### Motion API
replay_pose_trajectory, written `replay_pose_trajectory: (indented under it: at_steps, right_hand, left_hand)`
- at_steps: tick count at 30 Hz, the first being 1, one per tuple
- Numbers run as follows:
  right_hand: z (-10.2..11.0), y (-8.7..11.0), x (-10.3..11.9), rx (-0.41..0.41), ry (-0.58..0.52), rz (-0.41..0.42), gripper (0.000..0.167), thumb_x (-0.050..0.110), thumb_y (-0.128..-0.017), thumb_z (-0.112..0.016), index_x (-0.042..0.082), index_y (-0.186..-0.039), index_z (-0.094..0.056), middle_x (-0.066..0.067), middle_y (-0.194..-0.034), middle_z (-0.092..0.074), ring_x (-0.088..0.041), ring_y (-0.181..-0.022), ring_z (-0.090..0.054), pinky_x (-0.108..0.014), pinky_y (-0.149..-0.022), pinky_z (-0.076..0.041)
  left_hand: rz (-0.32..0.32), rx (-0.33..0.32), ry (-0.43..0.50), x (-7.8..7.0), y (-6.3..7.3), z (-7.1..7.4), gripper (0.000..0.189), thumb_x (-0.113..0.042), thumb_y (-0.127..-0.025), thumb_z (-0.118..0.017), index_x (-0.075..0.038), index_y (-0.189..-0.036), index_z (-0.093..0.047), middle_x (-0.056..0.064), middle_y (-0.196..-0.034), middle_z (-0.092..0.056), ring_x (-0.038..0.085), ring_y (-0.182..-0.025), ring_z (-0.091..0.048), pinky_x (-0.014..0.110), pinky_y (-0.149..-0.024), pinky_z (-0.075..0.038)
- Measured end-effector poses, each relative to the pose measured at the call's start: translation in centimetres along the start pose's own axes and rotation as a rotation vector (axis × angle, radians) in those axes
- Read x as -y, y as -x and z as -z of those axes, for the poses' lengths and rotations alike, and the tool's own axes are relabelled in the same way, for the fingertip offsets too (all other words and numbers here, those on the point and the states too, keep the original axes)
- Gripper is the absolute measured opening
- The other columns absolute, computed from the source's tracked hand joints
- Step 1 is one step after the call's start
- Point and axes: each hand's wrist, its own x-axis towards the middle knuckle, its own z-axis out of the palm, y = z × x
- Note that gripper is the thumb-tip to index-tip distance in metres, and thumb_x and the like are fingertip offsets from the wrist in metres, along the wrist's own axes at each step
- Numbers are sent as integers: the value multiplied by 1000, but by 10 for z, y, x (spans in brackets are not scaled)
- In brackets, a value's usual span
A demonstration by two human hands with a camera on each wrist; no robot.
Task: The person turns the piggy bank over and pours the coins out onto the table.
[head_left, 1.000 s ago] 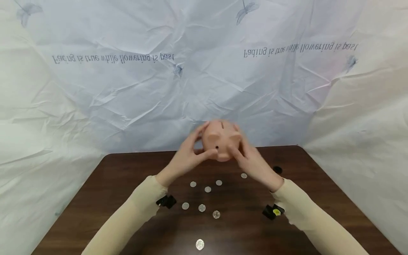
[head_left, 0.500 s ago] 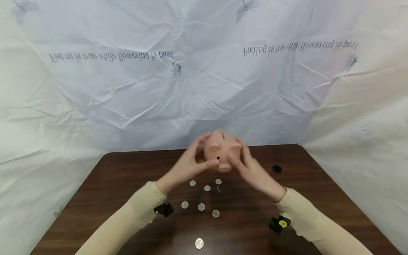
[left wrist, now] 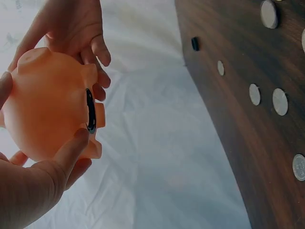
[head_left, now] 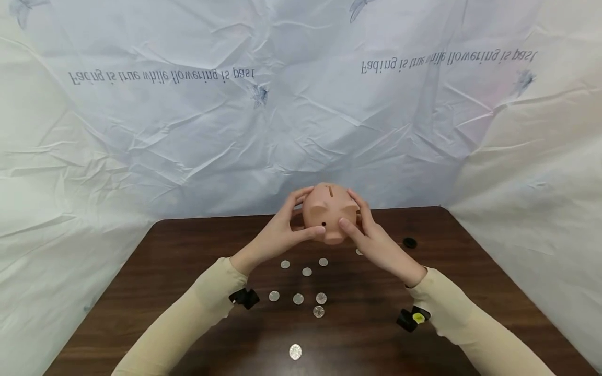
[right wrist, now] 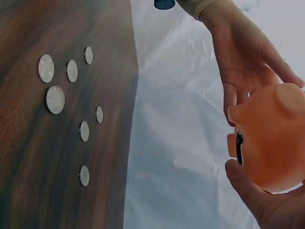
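Observation:
A peach-coloured piggy bank (head_left: 331, 209) is held up above the far part of the table, its snout towards me and its coin slot on top. My left hand (head_left: 279, 224) grips its left side, thumb beside the snout. On the right side my right hand (head_left: 373, 237) grips it the same way. Both wrist views show a dark oval opening (left wrist: 90, 110) in its underside, between the feet. Below lie several silver coins (head_left: 307, 272), scattered on the table; one coin (head_left: 359, 251) is partly hidden by the right hand.
The dark wooden table (head_left: 188, 250) runs back to a hanging white printed cloth (head_left: 301, 130). Far right on the table lies a small round black piece (head_left: 409, 243). A single coin (head_left: 295, 352) lies close to the near edge of view.
The piggy bank dipped, then rose slightly. A thin coin-like shape seen below it half a second ago is gone, and another coin now lies in the middle group.

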Motion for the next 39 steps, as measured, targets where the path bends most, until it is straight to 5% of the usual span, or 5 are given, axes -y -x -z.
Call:
replay_pose_trajectory:
  at_steps: [16, 22, 26, 33, 39]
  right_hand:
    - [36, 8, -21, -36, 39, -70, 69, 38, -111, -38, 32, -161, 8, -32, -152, -36, -45, -127, -52, -57, -94, -50]
    - [65, 20, -22, -89, 102, -77, 66, 34, -111, -36, 31, -162, 8, -29, -130, -55, -24, -95, -65, -36, -73, -54]
    - [84, 31, -24, -96, 94, -78, 66, 31, -112, -33, 27, -162, 9, -33, -132, -49, -7, -96, -61, -28, -74, -55]
    - [97, 49, -37, -100, 93, -71, 65, 27, -112, -32, 22, -162, 10, -38, -151, -25, -43, -125, -46, -15, -80, -50]
    - [93, 59, -58, -67, 66, -88, 63, 25, -113, -30, 17, -162, 10, -37, -150, -24, 2, -109, -55, -24, -80, -55]
  left_hand:
    - [33, 46, -31, 6, -40, -27, 80, -40, -90, -78, -45, -152, -27, -2, -156, -34, 20, -140, -43, 36, -98, -51]
    - [-1, 72, 4, -7, -63, -50, 81, -31, -91, -78, -37, -155, -27, 0, -157, -33, 18, -136, -46, 29, -100, -50]
    - [-6, 94, 2, -13, -77, -67, 83, -35, -90, -78, -37, -155, -27, -2, -157, -33, 17, -137, -44, 27, -100, -49]
    - [-10, 109, -5, -9, -88, -91, 82, -37, -89, -79, -38, -154, -29, -7, -154, -36, 12, -135, -45, 30, -100, -49]
    - [67, 151, 44, 12, -87, -105, 79, -37, -90, -78, -38, -153, -29, -6, -146, -43, 7, -126, -51, 26, -93, -51]
